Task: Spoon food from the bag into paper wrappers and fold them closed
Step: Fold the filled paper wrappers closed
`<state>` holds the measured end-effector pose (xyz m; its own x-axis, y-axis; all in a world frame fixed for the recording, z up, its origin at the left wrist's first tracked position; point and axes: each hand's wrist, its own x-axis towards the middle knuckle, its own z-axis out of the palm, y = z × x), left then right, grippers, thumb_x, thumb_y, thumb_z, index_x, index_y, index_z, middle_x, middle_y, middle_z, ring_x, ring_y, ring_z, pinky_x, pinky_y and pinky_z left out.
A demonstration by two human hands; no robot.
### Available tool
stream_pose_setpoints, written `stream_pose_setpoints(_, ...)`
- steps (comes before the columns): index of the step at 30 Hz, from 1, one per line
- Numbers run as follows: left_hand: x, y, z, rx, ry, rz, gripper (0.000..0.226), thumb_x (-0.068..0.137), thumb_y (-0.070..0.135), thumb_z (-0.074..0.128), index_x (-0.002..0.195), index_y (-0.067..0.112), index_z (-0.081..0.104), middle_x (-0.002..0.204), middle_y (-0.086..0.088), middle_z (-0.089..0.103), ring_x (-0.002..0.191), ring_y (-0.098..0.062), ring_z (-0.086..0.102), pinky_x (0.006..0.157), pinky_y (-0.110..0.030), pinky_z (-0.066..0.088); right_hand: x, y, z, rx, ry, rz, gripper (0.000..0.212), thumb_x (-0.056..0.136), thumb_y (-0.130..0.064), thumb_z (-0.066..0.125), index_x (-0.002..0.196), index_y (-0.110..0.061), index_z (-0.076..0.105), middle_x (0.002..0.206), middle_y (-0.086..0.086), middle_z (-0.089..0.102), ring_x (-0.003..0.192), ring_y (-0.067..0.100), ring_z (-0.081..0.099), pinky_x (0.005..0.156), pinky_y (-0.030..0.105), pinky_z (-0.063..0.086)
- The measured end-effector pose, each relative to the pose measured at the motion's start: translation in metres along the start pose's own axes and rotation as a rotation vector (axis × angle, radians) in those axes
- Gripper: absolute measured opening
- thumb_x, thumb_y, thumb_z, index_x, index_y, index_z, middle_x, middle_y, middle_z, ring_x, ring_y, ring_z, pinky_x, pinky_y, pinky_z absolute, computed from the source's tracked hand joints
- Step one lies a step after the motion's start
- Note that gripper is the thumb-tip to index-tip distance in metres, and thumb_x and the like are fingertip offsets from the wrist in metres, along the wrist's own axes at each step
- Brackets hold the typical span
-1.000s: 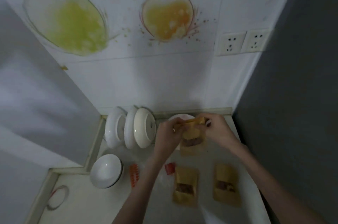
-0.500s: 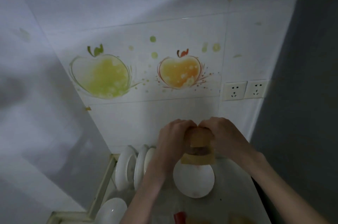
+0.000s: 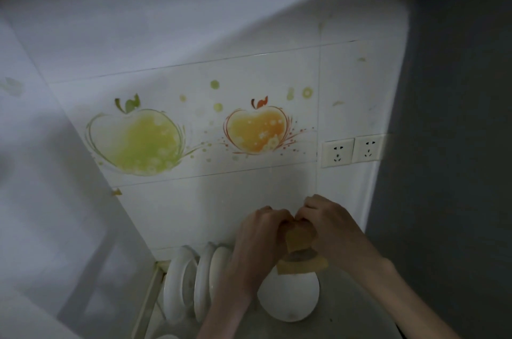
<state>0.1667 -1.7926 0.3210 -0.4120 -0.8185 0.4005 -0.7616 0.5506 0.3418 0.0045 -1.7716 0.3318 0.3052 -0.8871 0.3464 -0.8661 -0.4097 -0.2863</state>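
The grey counter [image 3: 346,322] carries a round white plate [image 3: 288,297] lying flat, and beside it several white plates [image 3: 199,286] standing on edge.

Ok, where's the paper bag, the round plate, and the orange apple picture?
paper bag [image 3: 300,236]: head view, on its folded upper part between the hands.
round plate [image 3: 291,297]: head view, on its white middle.
orange apple picture [image 3: 256,130]: head view, on the fruit's middle.

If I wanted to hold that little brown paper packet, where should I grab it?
Probably by its top edge, coming from both sides, as the left hand and right hand do now. The paper packet hangs upright above the white plate, its filling low down, so a top grip likely keeps it in.
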Motion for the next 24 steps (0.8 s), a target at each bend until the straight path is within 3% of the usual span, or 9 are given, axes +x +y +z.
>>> stream_pose_setpoints(4,-0.002,0.005,-0.002,-0.027,-0.025,0.018,0.017,0.076,0.018,0.06,0.089,0.024,0.071,0.079,0.004,0.068,0.069,-0.009,0.054,0.058,-0.022,0.036,-0.006,0.0,0.0,0.024,-0.004,-0.01,0.021,0.073,-0.003,0.062,0.092,-0.012,0.067,0.088,0.002,0.058,0.079,0.011,0.046,0.063,0.018,0.032)
stream_pose_setpoints(7,-0.006,0.008,-0.003,-0.084,-0.058,0.037,0.025,0.071,0.038,0.056,0.084,0.023,0.07,0.075,0.005,0.066,0.066,-0.005,0.048,0.057,-0.023,0.037,-0.012,0.002,0.001,0.045,-0.006,-0.027,0.021,0.073,-0.001,0.06,0.09,-0.012,0.066,0.087,-0.001,0.055,0.077,0.004,0.037,0.059,0.012,0.027)
stream_pose_setpoints(10,-0.009,0.01,-0.001,-0.108,-0.069,0.042,0.05,0.057,0.055,0.038,0.081,0.023,0.069,0.073,0.005,0.065,0.065,-0.009,0.051,0.055,-0.025,0.038,-0.017,0.004,0.003,0.039,-0.019,-0.029,0.02,0.075,0.001,0.057,0.088,-0.013,0.065,0.086,-0.002,0.056,0.078,0.004,0.036,0.062,0.019,0.035)
stream_pose_setpoints(15,-0.015,0.015,0.004,-0.117,-0.046,0.087,0.04,0.06,0.047,0.036,0.072,0.02,0.064,0.066,0.004,0.061,0.063,-0.014,0.053,0.051,-0.029,0.038,-0.025,0.005,0.001,0.068,-0.042,-0.044,0.017,0.067,0.006,0.057,0.074,-0.009,0.064,0.076,0.003,0.056,0.072,0.008,0.042,0.057,0.029,0.039)
stream_pose_setpoints(20,-0.011,0.021,0.002,-0.205,-0.027,0.056,0.049,0.058,0.054,0.044,0.083,0.021,0.071,0.079,0.006,0.069,0.073,-0.01,0.059,0.06,-0.028,0.046,-0.027,0.011,-0.003,0.096,0.066,0.02,0.025,0.064,0.012,0.058,0.074,-0.01,0.067,0.072,-0.008,0.048,0.07,0.005,0.043,0.056,0.009,0.029)
stream_pose_setpoints(24,-0.005,0.022,0.003,-0.219,-0.088,0.054,0.044,0.065,0.046,0.045,0.087,0.021,0.074,0.082,0.005,0.069,0.074,-0.01,0.062,0.064,-0.025,0.049,-0.033,0.019,-0.002,0.115,0.052,0.044,0.026,0.069,0.01,0.059,0.078,-0.013,0.067,0.076,-0.014,0.046,0.073,0.001,0.043,0.061,0.006,0.032)
